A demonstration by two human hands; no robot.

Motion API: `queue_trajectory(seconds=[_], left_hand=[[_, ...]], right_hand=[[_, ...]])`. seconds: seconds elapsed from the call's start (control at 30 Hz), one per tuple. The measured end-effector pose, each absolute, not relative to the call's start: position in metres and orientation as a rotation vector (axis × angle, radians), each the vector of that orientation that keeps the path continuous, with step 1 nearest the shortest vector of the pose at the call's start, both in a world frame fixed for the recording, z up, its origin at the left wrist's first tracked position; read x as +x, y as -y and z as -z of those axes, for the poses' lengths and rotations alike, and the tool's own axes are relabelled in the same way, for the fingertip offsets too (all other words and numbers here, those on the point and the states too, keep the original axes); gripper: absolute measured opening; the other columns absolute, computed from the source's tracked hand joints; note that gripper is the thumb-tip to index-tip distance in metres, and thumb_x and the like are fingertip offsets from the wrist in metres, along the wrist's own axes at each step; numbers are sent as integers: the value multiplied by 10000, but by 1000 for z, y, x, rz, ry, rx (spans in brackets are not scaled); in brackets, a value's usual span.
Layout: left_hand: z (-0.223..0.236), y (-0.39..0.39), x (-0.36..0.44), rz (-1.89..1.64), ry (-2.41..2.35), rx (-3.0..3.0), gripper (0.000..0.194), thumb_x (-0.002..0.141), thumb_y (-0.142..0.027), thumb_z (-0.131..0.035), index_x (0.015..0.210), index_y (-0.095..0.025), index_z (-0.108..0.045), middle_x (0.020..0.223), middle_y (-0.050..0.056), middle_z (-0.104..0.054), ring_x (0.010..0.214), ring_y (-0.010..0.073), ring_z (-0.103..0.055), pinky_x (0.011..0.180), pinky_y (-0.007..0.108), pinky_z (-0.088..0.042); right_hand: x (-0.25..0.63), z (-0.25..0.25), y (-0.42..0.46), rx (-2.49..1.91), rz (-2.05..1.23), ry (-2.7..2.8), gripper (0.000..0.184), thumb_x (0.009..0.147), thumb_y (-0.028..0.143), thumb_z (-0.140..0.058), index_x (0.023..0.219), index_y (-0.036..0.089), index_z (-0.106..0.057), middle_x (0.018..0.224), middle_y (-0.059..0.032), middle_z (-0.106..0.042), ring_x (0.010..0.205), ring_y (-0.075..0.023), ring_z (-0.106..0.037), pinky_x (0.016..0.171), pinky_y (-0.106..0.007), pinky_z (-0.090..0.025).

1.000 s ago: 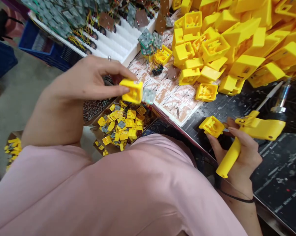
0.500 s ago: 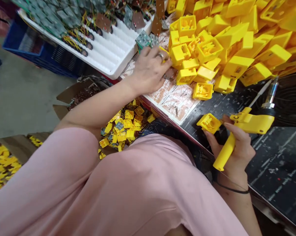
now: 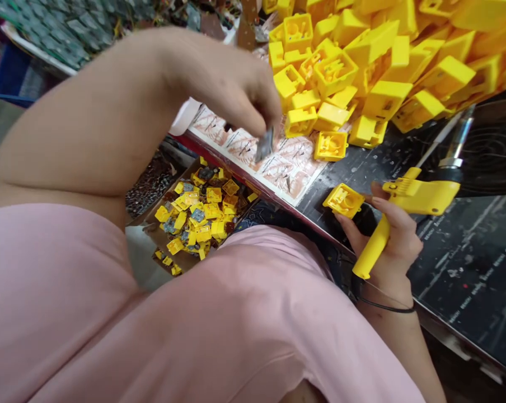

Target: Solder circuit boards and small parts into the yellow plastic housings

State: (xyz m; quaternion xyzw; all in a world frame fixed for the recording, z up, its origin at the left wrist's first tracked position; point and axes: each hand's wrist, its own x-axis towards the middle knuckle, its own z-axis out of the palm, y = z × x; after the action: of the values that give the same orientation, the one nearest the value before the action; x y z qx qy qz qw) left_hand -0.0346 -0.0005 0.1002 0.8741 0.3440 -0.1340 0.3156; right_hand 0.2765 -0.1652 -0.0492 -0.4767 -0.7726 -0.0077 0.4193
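Over the printed paper, my left hand [image 3: 236, 84] is closed, thumb and fingers pinching a small grey board [image 3: 265, 146] that hangs below the fingertips. The hand covers part of the bench behind it. My right hand [image 3: 387, 235] is wrapped round the handle of a yellow soldering gun [image 3: 423, 193] with a metal barrel pointing to the far right. Between thumb and fingertips, that same hand also holds a yellow plastic housing [image 3: 344, 200], its open side facing up. Another yellow housing [image 3: 331, 146] lies on the bench just beyond.
A large heap of yellow housings [image 3: 383, 50] covers the back right of the bench. Grey-green boards [image 3: 76, 33] fill a white tray at the back left. Below the bench edge stands a cardboard box of yellow parts and boards [image 3: 202, 212]. A blue crate [image 3: 13, 75] is at far left.
My left hand released a yellow housing with a board, reached to the bench beside the white tray, and now lifts a small grey board. My right hand keeps its hold; the view has shifted slightly.
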Motion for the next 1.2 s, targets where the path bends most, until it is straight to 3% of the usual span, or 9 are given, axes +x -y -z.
queue_trajectory(seconds=[0.1, 0.27, 0.43, 0.57, 0.7, 0.83, 0.97, 1.1, 1.2], left_hand=[[-81, 12, 11, 793, -763, 2621, 205, 754, -158, -637, 875, -229, -787, 803, 20, -725, 760, 201, -640, 716, 314, -486], [-50, 37, 13, 299, -824, 2696, 546, 899, -152, -535, 1427, -262, -622, 1401, 76, -657, 1208, 246, -667, 1007, 355, -516], [-21, 54, -13, -194, -1308, 2655, 365, 1013, -413, -484, 1241, -219, -692, 1159, 79, -720, 1192, 308, -639, 1058, 488, -465], [-7, 74, 12, -277, -1437, 2747, 466, 968, -625, -558, 1104, -198, -686, 1132, 99, -701, 1214, 345, -572, 1107, 569, -385], [4, 79, 32, -96, -1490, 2701, 362, 951, -501, -625, 1042, -155, -678, 1110, 127, -696, 1177, 345, -572, 1086, 555, -394], [14, 78, 29, -201, -1379, 2641, 227, 985, -322, -533, 954, -177, -706, 1078, 102, -713, 1161, 330, -600, 1046, 534, -424], [17, 81, 19, -413, -1247, 2554, 234, 981, -299, -492, 910, -186, -684, 1057, 77, -753, 1106, 285, -647, 1112, 537, -400], [12, 85, 15, -501, -1129, 2334, 207, 954, -320, -493, 886, -195, -644, 879, 4, -760, 875, 183, -680, 1210, 507, -345], [10, 86, 17, -550, -1149, 2237, 188, 903, -337, -521, 835, -205, -636, 777, -36, -730, 752, 146, -650, 1219, 481, -349]], right_hand=[[275, 47, 167, -1213, 84, 1968, 640, 817, 323, -891, 1374, 250, -584, 1283, -123, -761, 1116, -280, -777, 907, -387, -676], [273, 46, 170, -1212, 53, 2009, 600, 856, 301, -861, 1368, 231, -557, 1322, -137, -741, 1140, -266, -767, 909, -380, -670], [270, 47, 168, -1220, -18, 2002, 585, 875, 312, -844, 1377, 255, -550, 1342, -106, -734, 1161, -292, -759, 909, -426, -680], [271, 46, 169, -1164, -70, 1978, 643, 853, 233, -851, 1420, 265, -551, 1377, -104, -718, 1140, -302, -764, 911, -420, -673], [272, 47, 170, -1145, -73, 1992, 678, 843, 215, -852, 1443, 258, -538, 1347, -125, -728, 1143, -312, -760, 913, -419, -666], [271, 45, 170, -1148, -43, 2021, 657, 843, 244, -863, 1417, 249, -544, 1278, -133, -749, 1118, -293, -764, 930, -415, -661], [271, 41, 171, -1187, -26, 2047, 586, 872, 299, -844, 1383, 237, -564, 1194, -118, -768, 1045, -268, -775, 904, -394, -662], [265, 38, 171, -1235, -13, 2037, 513, 904, 344, -815, 1347, 218, -590, 1146, -111, -771, 1054, -264, -770, 878, -365, -657], [255, 36, 167, -1259, 59, 2051, 456, 934, 374, -782, 1324, 208, -614, 1015, -71, -772, 920, -231, -777, 859, -361, -652]])
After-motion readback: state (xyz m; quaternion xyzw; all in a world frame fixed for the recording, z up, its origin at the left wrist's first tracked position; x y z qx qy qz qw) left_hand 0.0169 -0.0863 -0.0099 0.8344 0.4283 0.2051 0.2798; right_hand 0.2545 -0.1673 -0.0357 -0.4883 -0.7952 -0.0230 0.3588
